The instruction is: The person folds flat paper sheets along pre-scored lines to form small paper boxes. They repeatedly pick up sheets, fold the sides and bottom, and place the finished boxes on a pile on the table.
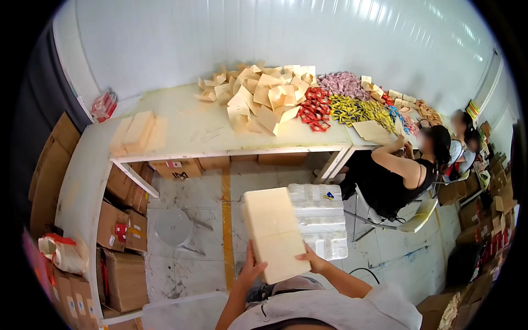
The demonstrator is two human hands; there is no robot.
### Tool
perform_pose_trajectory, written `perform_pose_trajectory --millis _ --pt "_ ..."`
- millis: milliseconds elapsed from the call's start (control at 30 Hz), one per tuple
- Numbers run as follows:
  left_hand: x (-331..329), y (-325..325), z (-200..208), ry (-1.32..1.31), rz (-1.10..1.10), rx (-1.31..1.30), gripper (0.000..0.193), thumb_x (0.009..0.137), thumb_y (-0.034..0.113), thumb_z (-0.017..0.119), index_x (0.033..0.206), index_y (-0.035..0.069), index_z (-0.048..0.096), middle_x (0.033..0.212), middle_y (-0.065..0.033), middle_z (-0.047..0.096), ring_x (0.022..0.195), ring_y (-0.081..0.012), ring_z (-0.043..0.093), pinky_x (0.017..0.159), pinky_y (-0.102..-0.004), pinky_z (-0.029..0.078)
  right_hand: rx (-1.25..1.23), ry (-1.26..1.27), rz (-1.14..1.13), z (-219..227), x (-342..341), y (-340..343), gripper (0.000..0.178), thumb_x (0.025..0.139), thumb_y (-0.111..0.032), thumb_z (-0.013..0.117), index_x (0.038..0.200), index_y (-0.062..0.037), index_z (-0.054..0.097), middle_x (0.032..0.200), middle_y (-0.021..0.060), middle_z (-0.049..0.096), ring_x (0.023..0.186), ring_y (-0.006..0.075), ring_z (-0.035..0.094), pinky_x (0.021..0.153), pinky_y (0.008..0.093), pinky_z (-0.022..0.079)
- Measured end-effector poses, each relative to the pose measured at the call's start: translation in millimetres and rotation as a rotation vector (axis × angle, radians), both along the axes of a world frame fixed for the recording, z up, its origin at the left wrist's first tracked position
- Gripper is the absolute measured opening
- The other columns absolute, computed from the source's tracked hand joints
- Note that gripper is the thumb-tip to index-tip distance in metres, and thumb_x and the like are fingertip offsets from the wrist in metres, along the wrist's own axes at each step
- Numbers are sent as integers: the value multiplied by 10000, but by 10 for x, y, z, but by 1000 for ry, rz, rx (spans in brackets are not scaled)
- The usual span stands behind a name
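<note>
A thick, cream-coloured stack of card (pixel 275 231) is held up in front of my body, over the floor. My left hand (pixel 251 268) grips its lower left edge, with the fingers partly hidden under it. On the opposite edge my right hand (pixel 313 259) closes round the side, thumb on top. Just beyond the stack and partly covered by it lies a white foam block (pixel 322 220) with a small blue-and-yellow packet (pixel 329 196) on it. Similar cream stacks (pixel 138 132) rest at the left end of the white table (pixel 187 124).
Folded cream card pieces (pixel 264 91) heap on the table beside red packets (pixel 315 110), yellow packets (pixel 357 110) and pink packets (pixel 345 85). A person in black (pixel 404 179) sits at the right. A stool (pixel 175 226) and cardboard boxes (pixel 124 280) stand at the left.
</note>
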State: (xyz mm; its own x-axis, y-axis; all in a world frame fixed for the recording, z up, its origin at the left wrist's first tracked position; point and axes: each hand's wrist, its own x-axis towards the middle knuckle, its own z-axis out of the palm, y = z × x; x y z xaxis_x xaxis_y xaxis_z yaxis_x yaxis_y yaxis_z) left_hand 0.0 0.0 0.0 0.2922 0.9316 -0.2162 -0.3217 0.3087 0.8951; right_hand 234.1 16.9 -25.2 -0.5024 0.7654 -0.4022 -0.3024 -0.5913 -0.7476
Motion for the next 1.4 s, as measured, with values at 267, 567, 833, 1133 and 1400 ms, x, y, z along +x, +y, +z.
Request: perform_pose_trajectory --millis 267,567,833,1133,1400 --pt "-1178 1206 -106 67 -97 -346 765 793 332 629 1384 118 194 1387 -89 264 1168 -232 412 941 -401 377 -117 170 -697 -298 69 1063 728 689 -249 642 1322 -129 303 1227 106 468 1120 266 472 937 425 396" --pt "-3342 216 -1562 713 628 -693 460 795 196 595 1218 149 420 1155 -52 483 877 -178 528 713 -308 446 65 36 -1042 -358 573 3258 567 740 -285 603 1240 -110 401 1161 76 507 1045 274 504 880 422 428" --pt "-2984 395 -1516 560 496 -1137 380 859 296 544 1172 87 484 1156 -133 530 978 -297 527 948 -419 301 -203 86 -1476 -1082 713 4994 631 674 -213 666 1245 -183 400 1161 73 492 1024 300 503 838 489 428" --pt "-2489 1305 -1361 460 466 -1291 382 851 270 542 1190 116 457 1128 -102 532 934 -256 536 836 -382 371 -305 -286 -1488 -1116 1436 5886 539 714 -318 632 1157 -45 491 1088 103 522 1009 298 500 808 428 437" --pt "-2455 1354 -1354 369 515 -1368 393 844 248 540 1207 142 433 1102 -74 533 895 -219 545 736 -349 433 470 -1792 -841 -1707 146 4741 300 801 -209 597 978 14 501 817 130 551 756 256 533 686 359 438"
